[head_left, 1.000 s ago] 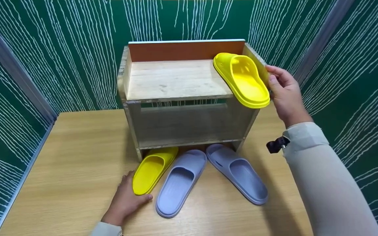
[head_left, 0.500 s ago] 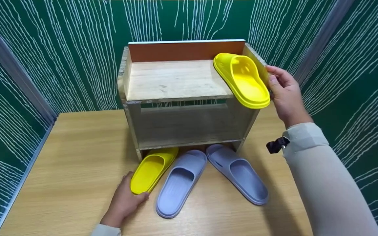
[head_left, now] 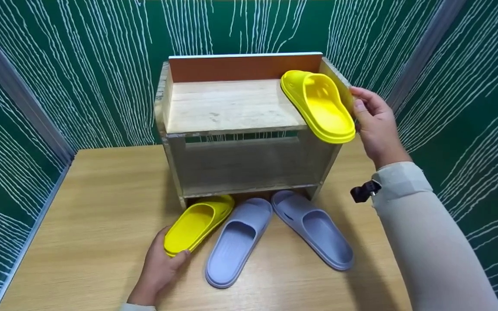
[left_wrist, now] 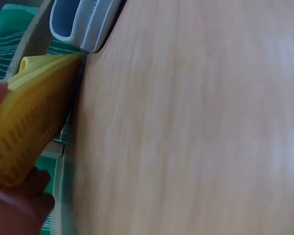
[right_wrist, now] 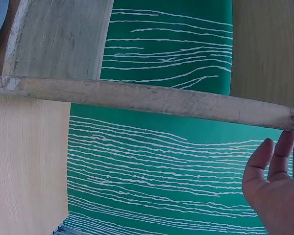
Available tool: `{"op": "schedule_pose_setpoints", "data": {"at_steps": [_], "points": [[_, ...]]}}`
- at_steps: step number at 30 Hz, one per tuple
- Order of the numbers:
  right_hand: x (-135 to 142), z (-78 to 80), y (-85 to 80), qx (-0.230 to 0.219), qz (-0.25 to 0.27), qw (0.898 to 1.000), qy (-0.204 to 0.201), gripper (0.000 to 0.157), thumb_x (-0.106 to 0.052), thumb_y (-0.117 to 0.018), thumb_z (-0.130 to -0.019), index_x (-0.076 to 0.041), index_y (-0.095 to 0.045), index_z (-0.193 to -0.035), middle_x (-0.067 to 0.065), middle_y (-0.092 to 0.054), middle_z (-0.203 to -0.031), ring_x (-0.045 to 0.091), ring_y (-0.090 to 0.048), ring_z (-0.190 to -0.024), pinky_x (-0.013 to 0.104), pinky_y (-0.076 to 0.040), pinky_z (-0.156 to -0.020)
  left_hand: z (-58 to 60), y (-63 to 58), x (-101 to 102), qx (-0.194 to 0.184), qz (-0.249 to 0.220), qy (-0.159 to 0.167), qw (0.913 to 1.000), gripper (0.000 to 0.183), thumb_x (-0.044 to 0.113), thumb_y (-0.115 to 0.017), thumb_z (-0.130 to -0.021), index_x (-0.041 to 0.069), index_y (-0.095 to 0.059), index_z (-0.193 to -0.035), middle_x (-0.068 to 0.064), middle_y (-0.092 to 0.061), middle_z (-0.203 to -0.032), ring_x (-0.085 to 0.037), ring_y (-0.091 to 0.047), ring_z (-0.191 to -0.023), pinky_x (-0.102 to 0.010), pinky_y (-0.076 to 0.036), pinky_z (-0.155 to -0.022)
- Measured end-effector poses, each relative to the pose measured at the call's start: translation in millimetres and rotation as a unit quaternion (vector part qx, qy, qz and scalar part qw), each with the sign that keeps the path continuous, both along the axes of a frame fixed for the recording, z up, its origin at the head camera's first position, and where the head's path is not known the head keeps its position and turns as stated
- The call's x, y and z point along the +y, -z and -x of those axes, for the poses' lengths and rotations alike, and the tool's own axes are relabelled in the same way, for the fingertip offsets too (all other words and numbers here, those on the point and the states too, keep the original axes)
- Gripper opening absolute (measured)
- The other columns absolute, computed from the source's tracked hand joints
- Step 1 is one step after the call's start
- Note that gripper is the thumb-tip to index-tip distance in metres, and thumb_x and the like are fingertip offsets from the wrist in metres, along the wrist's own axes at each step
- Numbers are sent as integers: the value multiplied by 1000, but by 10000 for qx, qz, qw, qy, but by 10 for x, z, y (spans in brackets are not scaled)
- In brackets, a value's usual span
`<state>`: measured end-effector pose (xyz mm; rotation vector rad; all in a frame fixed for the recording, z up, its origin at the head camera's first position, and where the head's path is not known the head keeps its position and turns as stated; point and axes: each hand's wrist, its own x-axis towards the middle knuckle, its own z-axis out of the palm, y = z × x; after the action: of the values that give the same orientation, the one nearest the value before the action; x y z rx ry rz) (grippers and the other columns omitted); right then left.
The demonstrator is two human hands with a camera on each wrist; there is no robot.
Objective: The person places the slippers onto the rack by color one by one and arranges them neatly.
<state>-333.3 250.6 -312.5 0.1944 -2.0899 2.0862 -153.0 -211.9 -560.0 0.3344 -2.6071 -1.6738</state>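
Note:
In the head view my left hand [head_left: 159,268] grips the heel of a yellow slipper [head_left: 188,228], thumb on its right edge. The slipper's toe lies at the lower left of a small wooden shoe rack [head_left: 231,103]. Its ridged sole [left_wrist: 29,122] shows in the left wrist view, so the heel is tilted up off the table. My right hand [head_left: 378,123] rests its fingertips against the outer side of the rack's right panel; in the right wrist view the fingers [right_wrist: 279,156] meet that panel. A second yellow slipper [head_left: 322,108] sits on the top shelf at the right, heel overhanging.
Two grey-lavender slippers, one left [head_left: 234,246] and one right [head_left: 318,233], lie before the rack, toes toward it. The wooden table [head_left: 102,216] surrounds it. Green walls with white drip lines [head_left: 102,65] stand close behind and at both sides.
My left hand has pulled the lower yellow slipper's heel slightly left and up, away from the left grey slipper. The right hand stays in place.

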Motion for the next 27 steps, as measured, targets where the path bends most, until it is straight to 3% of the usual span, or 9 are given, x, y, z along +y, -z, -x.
{"op": "schedule_pose_setpoints", "data": {"at_steps": [15, 27], "points": [[20, 26, 22, 96, 12, 10000, -13, 52, -41, -67, -98, -26, -61, -147, 3, -50, -148, 25, -53, -126, 24, -56, -99, -63, -76, -179, 81, -424, 92, 9990, 85, 5, -80, -82, 2, -41, -157, -20, -56, -142, -26, -55, -115, -26, -47, -95], [21, 26, 18, 68, 9, 10000, -45, 52, -41, -67, -98, -26, -61, -147, 4, -50, -149, 26, -53, -128, 23, -56, -100, -125, -127, -198, 155, -1094, 328, 9933, 86, -4, -77, -79, 0, -41, -157, -22, -53, -144, -26, -55, -115, -22, -51, -92]]}}
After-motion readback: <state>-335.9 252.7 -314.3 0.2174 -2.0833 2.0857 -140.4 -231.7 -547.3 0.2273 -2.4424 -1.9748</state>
